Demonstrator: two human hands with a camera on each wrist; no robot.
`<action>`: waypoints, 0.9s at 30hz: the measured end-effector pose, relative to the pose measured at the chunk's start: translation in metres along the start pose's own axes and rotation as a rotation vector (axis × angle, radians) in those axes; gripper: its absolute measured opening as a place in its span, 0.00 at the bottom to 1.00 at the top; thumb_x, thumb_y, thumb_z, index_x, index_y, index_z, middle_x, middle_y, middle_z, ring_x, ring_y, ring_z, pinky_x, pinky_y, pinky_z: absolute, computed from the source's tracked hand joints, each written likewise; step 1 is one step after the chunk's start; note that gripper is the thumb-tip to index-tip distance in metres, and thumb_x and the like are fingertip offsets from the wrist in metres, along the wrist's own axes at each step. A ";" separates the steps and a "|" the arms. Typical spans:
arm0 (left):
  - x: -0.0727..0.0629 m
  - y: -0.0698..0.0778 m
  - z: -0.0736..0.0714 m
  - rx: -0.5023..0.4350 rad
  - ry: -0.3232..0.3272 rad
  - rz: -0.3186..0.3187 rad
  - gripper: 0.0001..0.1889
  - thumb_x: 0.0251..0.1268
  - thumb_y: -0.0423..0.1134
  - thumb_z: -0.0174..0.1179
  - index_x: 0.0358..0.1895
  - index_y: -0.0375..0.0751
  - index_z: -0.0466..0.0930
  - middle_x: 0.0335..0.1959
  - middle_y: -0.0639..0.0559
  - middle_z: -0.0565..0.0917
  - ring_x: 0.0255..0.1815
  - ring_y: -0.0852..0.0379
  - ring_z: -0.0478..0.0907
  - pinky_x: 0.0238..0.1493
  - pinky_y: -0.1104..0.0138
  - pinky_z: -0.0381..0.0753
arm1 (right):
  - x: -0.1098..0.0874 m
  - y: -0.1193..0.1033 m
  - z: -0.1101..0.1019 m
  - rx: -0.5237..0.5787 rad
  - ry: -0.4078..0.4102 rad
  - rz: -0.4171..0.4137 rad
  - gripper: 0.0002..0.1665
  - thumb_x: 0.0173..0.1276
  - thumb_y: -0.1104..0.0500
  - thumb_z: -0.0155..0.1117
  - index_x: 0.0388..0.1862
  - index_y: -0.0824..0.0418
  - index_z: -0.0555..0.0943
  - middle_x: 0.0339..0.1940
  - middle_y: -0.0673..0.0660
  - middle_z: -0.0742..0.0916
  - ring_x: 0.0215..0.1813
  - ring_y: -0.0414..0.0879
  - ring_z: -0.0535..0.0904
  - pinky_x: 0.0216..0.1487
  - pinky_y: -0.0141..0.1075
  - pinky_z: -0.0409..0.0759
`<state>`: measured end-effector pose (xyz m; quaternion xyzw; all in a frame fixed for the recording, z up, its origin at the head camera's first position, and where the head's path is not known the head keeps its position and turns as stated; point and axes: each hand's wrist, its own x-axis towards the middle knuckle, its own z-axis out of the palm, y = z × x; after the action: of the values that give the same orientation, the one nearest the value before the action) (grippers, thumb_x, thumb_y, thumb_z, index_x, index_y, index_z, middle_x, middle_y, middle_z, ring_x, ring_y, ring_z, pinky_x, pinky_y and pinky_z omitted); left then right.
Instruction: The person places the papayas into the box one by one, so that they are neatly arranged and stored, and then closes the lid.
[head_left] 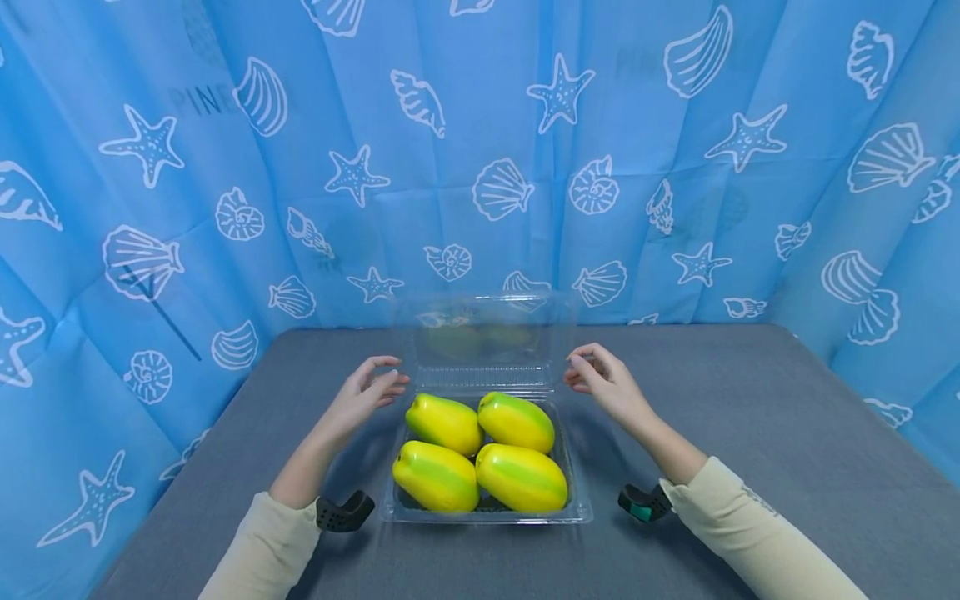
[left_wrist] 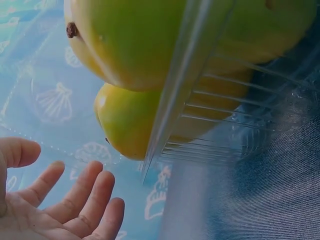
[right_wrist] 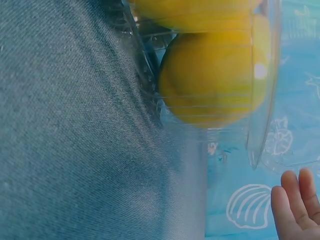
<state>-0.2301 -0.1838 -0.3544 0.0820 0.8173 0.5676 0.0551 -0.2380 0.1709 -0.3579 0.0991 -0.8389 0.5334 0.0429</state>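
A clear plastic clamshell box (head_left: 487,518) lies opened in front of me, its see-through lid (head_left: 491,377) raised at the far side. Several yellow-green fruits shaped like papayas (head_left: 522,477) fill the base in two rows, a back one (head_left: 444,422) lying tilted. My left hand (head_left: 365,392) hovers at the lid's left side, fingers loosely bent and holding nothing. On the opposite side, my right hand (head_left: 606,383) has its fingertips close to the lid's right edge, also holding nothing. In the left wrist view the left fingers (left_wrist: 95,200) are spread, apart from the box rim.
The box stands on a grey cloth-covered table (head_left: 720,400). Behind the table hangs a blue curtain (head_left: 465,142) with white shells and starfish. Black bands (head_left: 345,511) sit at both wrists, close to the box's sides.
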 end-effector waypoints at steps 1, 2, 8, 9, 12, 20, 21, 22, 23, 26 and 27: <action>0.000 0.000 0.000 -0.006 0.002 -0.002 0.23 0.74 0.47 0.42 0.65 0.39 0.58 0.60 0.33 0.73 0.62 0.38 0.70 0.66 0.48 0.67 | -0.001 -0.001 0.000 0.006 -0.004 0.004 0.23 0.75 0.49 0.44 0.53 0.68 0.69 0.44 0.67 0.81 0.50 0.60 0.80 0.54 0.47 0.80; 0.000 0.000 0.000 -0.010 0.005 -0.005 0.23 0.75 0.48 0.41 0.65 0.38 0.58 0.60 0.33 0.73 0.62 0.38 0.70 0.66 0.48 0.67 | -0.001 -0.001 -0.001 0.018 -0.011 0.006 0.24 0.75 0.48 0.43 0.53 0.68 0.69 0.44 0.68 0.81 0.50 0.60 0.80 0.55 0.48 0.80; 0.000 0.000 0.002 -0.008 0.031 -0.020 0.26 0.74 0.55 0.37 0.62 0.38 0.61 0.59 0.35 0.74 0.61 0.40 0.72 0.65 0.49 0.69 | -0.002 -0.001 -0.004 0.056 -0.048 0.008 0.28 0.75 0.44 0.39 0.51 0.68 0.70 0.46 0.68 0.80 0.51 0.59 0.79 0.55 0.47 0.80; 0.001 0.001 0.003 -0.005 0.034 -0.023 0.27 0.73 0.56 0.37 0.61 0.38 0.62 0.59 0.35 0.74 0.61 0.41 0.72 0.65 0.49 0.69 | -0.002 -0.001 -0.004 0.058 -0.052 0.009 0.28 0.75 0.43 0.39 0.50 0.68 0.70 0.46 0.68 0.80 0.51 0.59 0.78 0.55 0.47 0.80; 0.001 0.002 0.003 0.006 0.045 -0.039 0.28 0.73 0.58 0.34 0.59 0.39 0.63 0.59 0.36 0.75 0.60 0.42 0.73 0.64 0.50 0.70 | -0.002 -0.001 -0.005 0.057 -0.065 0.017 0.29 0.75 0.42 0.38 0.49 0.68 0.70 0.46 0.68 0.80 0.51 0.59 0.78 0.54 0.46 0.80; -0.001 0.006 0.003 0.021 0.035 -0.057 0.33 0.71 0.63 0.29 0.59 0.36 0.62 0.59 0.34 0.74 0.60 0.40 0.73 0.63 0.50 0.72 | -0.003 -0.002 -0.007 0.058 -0.103 0.035 0.32 0.75 0.40 0.35 0.49 0.69 0.68 0.48 0.70 0.79 0.53 0.64 0.76 0.53 0.47 0.81; -0.002 0.006 0.003 0.025 0.033 -0.053 0.34 0.71 0.64 0.29 0.59 0.36 0.62 0.59 0.34 0.74 0.60 0.40 0.73 0.63 0.50 0.72 | -0.003 -0.002 -0.007 0.059 -0.107 0.037 0.33 0.75 0.40 0.34 0.49 0.69 0.68 0.48 0.70 0.78 0.53 0.64 0.76 0.53 0.48 0.81; -0.002 0.007 0.003 0.029 0.030 -0.050 0.35 0.71 0.64 0.28 0.59 0.35 0.62 0.59 0.34 0.73 0.60 0.40 0.73 0.63 0.50 0.71 | -0.003 -0.003 -0.008 0.058 -0.113 0.038 0.33 0.75 0.40 0.34 0.49 0.69 0.68 0.48 0.70 0.78 0.53 0.63 0.76 0.53 0.48 0.81; -0.002 0.008 0.002 0.029 0.028 -0.048 0.35 0.71 0.65 0.28 0.59 0.35 0.62 0.59 0.33 0.73 0.60 0.39 0.73 0.63 0.50 0.71 | -0.004 -0.003 -0.008 0.058 -0.119 0.039 0.33 0.75 0.40 0.33 0.49 0.70 0.68 0.49 0.70 0.78 0.53 0.63 0.76 0.53 0.48 0.81; -0.003 0.009 0.003 0.030 0.025 -0.044 0.36 0.71 0.64 0.27 0.59 0.34 0.62 0.59 0.32 0.73 0.60 0.39 0.73 0.63 0.49 0.71 | -0.004 -0.004 -0.009 0.057 -0.138 0.044 0.32 0.76 0.41 0.33 0.48 0.70 0.69 0.49 0.70 0.78 0.53 0.62 0.76 0.53 0.49 0.80; -0.004 0.009 0.003 0.031 0.026 -0.045 0.36 0.71 0.64 0.26 0.58 0.33 0.62 0.59 0.32 0.73 0.60 0.39 0.73 0.63 0.49 0.71 | -0.004 -0.004 -0.010 0.062 -0.144 0.045 0.32 0.76 0.42 0.33 0.48 0.70 0.69 0.50 0.71 0.78 0.54 0.62 0.75 0.53 0.49 0.80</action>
<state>-0.2253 -0.1789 -0.3465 0.0572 0.8283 0.5545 0.0559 -0.2334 0.1783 -0.3505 0.1196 -0.8251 0.5513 -0.0327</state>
